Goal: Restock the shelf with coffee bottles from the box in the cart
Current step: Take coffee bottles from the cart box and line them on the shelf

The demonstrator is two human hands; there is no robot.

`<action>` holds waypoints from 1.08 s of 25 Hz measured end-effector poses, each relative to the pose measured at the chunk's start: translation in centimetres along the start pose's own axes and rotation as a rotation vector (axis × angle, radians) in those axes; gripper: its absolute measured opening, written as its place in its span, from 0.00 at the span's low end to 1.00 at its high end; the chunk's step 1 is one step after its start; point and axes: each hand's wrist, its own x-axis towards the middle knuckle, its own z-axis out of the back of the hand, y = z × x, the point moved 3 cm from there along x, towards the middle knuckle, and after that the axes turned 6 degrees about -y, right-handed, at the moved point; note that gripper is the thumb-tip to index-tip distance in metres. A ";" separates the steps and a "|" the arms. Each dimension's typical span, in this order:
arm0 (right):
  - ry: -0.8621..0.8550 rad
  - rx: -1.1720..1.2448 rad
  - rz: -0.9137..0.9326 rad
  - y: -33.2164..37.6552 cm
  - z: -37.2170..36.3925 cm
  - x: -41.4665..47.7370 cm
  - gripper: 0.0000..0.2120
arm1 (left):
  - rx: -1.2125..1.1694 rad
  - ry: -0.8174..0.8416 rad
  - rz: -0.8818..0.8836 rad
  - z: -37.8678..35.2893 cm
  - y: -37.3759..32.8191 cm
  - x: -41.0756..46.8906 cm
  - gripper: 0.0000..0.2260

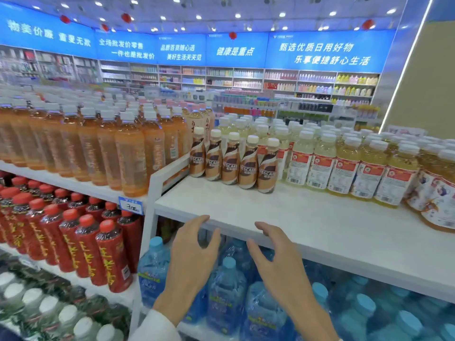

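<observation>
Several brown Nescafe coffee bottles (pixel 234 161) with cream caps stand in a row at the back of the white top shelf (pixel 307 222). In front of them the shelf surface is bare. My left hand (pixel 192 257) hovers just below the shelf's front edge, fingers spread and holding nothing. My right hand (pixel 278 262) is beside it, also with fingers apart and nothing in it. Neither hand touches a bottle. The cart and its box are out of view.
Pale yellow drink bottles (pixel 344 168) fill the shelf to the right of the coffee. Orange tea bottles (pixel 98 148) crowd the higher shelf on the left, red-capped bottles (pixel 81 242) below them. Blue water bottles (pixel 229 286) sit under my hands.
</observation>
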 end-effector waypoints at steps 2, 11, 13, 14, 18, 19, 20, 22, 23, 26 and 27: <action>0.054 0.002 0.019 0.6 -1.3 -2.6 0.21 | 0.063 -0.046 0.012 3.0 1.5 -2.9 0.18; 0.392 0.051 0.006 1.5 -13.5 -13.1 0.22 | 0.408 -0.224 0.412 18.6 11.8 -17.1 0.19; 0.525 0.030 -0.011 2.2 -17.4 -15.4 0.20 | 0.452 -0.272 0.521 22.0 13.8 -20.5 0.19; 0.610 0.006 -0.006 2.6 -19.4 -16.8 0.20 | 0.468 -0.297 0.575 23.8 14.9 -22.1 0.19; 0.835 0.025 0.045 4.5 -27.6 -22.8 0.21 | 0.509 -0.366 0.798 30.9 19.7 -27.9 0.16; 0.894 -0.004 0.082 5.2 -29.5 -24.1 0.21 | 0.507 -0.380 0.851 32.4 21.1 -28.9 0.13; 0.942 -0.027 0.097 6.2 -31.6 -25.4 0.23 | 0.499 -0.393 0.904 34.0 22.7 -29.9 0.12; 0.980 -0.033 0.088 7.9 -35.3 -27.2 0.22 | 0.473 -0.408 1.015 36.9 25.4 -31.7 0.16; 0.989 -0.037 0.082 8.7 -37.1 -28.1 0.21 | 0.462 -0.417 1.062 38.4 26.8 -32.7 0.18; 1.075 -0.086 0.044 11.0 -41.7 -30.6 0.23 | 0.463 -0.414 1.157 42.3 30.9 -34.4 0.20; 1.089 -0.093 0.029 11.6 -42.9 -31.1 0.23 | 0.465 -0.402 1.179 43.3 32.0 -34.8 0.20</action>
